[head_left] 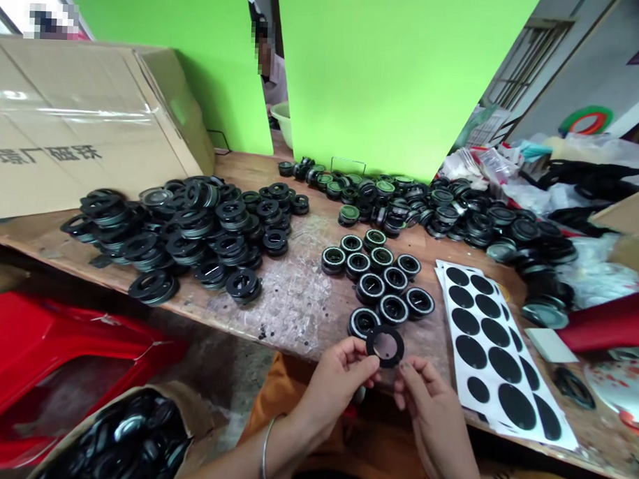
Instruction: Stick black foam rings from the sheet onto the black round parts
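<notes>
A flat black ring (385,346) with an open centre is pinched between thumb and fingers of my left hand (340,380), above the table's front edge. My right hand (426,393) is at the ring's right side, thumb and fingertips pressed together; whether they grip the ring or something tiny is unclear. Just beyond stand several round black parts with pale rims (393,308). To the right lie white sheets with black round stickers (505,365). Stacked black ring parts (194,221) cover the table's left side.
More round parts (399,200) are heaped along the green partition (398,74). A cardboard box (77,126) stands at the left, a red stool (47,370) below it. A red roll (610,319) and plastic bags are at the right. A person is visible through the partition gap.
</notes>
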Available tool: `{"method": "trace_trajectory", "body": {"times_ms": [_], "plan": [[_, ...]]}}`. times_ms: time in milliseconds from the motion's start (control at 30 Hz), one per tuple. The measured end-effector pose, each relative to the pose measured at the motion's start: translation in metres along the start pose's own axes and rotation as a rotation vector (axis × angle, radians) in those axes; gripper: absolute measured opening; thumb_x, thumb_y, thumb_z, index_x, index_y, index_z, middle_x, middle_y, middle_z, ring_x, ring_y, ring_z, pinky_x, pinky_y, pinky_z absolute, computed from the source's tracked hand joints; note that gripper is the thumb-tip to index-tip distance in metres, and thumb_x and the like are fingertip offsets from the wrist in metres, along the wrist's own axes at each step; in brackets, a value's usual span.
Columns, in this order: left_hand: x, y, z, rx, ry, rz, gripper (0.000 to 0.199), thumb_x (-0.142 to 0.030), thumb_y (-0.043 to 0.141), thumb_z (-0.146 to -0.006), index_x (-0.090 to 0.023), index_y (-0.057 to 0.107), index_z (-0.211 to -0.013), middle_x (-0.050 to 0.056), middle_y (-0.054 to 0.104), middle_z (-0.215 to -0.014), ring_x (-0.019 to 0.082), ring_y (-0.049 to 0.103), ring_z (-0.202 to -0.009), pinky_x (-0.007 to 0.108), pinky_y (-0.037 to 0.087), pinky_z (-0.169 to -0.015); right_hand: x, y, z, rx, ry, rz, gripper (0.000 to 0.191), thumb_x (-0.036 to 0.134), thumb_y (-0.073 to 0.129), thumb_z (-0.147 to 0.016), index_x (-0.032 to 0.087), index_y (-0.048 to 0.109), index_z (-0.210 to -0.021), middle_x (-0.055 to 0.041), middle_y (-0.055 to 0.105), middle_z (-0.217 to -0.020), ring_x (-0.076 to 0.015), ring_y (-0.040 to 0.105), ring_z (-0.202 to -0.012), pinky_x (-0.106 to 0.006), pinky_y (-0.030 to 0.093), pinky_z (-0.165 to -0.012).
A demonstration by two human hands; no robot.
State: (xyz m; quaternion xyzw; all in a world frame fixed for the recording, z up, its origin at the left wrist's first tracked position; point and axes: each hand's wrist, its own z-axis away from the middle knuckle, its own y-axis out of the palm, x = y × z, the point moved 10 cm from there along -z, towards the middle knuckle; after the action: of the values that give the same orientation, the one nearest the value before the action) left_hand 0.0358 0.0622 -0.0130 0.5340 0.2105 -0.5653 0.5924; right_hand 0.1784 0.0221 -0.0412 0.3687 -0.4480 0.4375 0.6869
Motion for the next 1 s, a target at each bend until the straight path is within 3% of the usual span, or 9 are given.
{"method": "trace_trajectory", "body": {"times_ms": [133,233,333,400,500,633,767,867,1000], "plan": [[0.005,0.001,0.003,0.032,-0.012,-0.027,0.023,-0.031,0.068,-0.079,-0.011,0.062,-0.089,0.003,0.061,-0.074,0.011,0.055,-0.068,0.023,0.042,-0.065,-0.004,0.01,0.0,-0.034,0.025,-0.185,0.032,0.044,0.078,-0.071,0.018,0.061,-0.077,0.0028,0.055,-0.062,-0.0096,0.046,-0.054,-0.021,0.036,-0.049],[0.004,-0.002,0.006,0.057,0.057,-0.162,0.03,-0.028,0.065,-0.08,-0.013,0.063,-0.105,0.007,0.064,-0.091,0.014,0.058,-0.076,0.025,0.045,-0.069,0.003,0.006,0.0,-0.097,-0.017,-0.208,0.03,0.041,0.08,-0.07,0.018,0.061,-0.073,0.0038,0.052,-0.06,-0.0087,0.044,-0.054,-0.019,0.036,-0.05],[-0.016,-0.02,0.006,-0.118,0.258,-0.421,0.064,-0.018,0.066,-0.076,-0.023,0.044,-0.136,0.008,0.058,-0.115,0.017,0.057,-0.086,0.028,0.047,-0.075,0.01,-0.003,-0.002,-0.146,-0.05,-0.246,0.027,0.039,0.079,-0.071,0.019,0.061,-0.072,0.0042,0.052,-0.06,-0.0088,0.045,-0.055,-0.018,0.037,-0.051],[-0.037,-0.031,0.005,-0.27,0.414,-0.619,0.079,-0.014,0.068,-0.073,-0.027,0.032,-0.143,0.008,0.053,-0.123,0.02,0.055,-0.099,0.034,0.046,-0.085,0.011,-0.008,-0.004,-0.147,-0.029,-0.284,0.025,0.037,0.08,-0.07,0.019,0.062,-0.071,0.0037,0.052,-0.06,-0.0092,0.045,-0.056,-0.018,0.038,-0.051],[-0.058,-0.027,-0.014,-0.271,0.553,-0.849,0.086,-0.013,0.075,-0.066,-0.025,0.036,-0.141,0.01,0.047,-0.133,0.028,0.044,-0.121,0.043,0.036,-0.103,0.008,-0.011,-0.009,-0.103,0.039,-0.34,0.024,0.034,0.083,-0.066,0.019,0.064,-0.068,0.0028,0.053,-0.063,-0.01,0.045,-0.057,-0.019,0.04,-0.05],[-0.049,-0.01,-0.045,0.025,0.495,-0.977,0.068,-0.018,0.079,-0.063,-0.021,0.055,-0.126,0.01,0.058,-0.122,0.03,0.05,-0.116,0.044,0.038,-0.101,0.006,-0.012,-0.013,-0.028,0.085,-0.338,0.02,0.035,0.082,-0.066,0.021,0.069,-0.068,0.0008,0.056,-0.067,-0.0129,0.047,-0.062,-0.022,0.044,-0.053],[-0.037,-0.001,-0.033,0.235,0.443,-0.926,0.066,-0.018,0.079,-0.064,-0.026,0.056,-0.125,0.006,0.059,-0.122,0.026,0.053,-0.113,0.039,0.04,-0.099,0.006,-0.01,-0.014,0.053,0.089,-0.23,0.019,0.036,0.079,-0.068,0.019,0.073,-0.071,-0.0043,0.064,-0.08,-0.018,0.053,-0.078,-0.025,0.047,-0.069],[-0.031,-0.01,-0.018,0.202,0.381,-0.822,0.07,-0.013,0.076,-0.065,-0.026,0.051,-0.128,0.006,0.056,-0.125,0.024,0.053,-0.113,0.036,0.043,-0.096,0.005,-0.004,-0.017,0.108,0.101,-0.202,0.018,0.035,0.08,-0.067,0.019,0.073,-0.071,-0.005,0.065,-0.089,-0.021,0.054,-0.09,-0.029,0.046,-0.081],[-0.014,-0.037,-0.017,0.04,0.176,-0.516,0.029,-0.022,0.064,-0.078,-0.016,0.055,-0.105,0.006,0.062,-0.094,0.017,0.06,-0.082,0.029,0.05,-0.07,0.004,0.003,-0.023,0.113,0.106,-0.178,0.02,0.035,0.081,-0.064,0.018,0.07,-0.065,-0.0039,0.063,-0.095,-0.021,0.052,-0.094,-0.029,0.043,-0.084]]}}
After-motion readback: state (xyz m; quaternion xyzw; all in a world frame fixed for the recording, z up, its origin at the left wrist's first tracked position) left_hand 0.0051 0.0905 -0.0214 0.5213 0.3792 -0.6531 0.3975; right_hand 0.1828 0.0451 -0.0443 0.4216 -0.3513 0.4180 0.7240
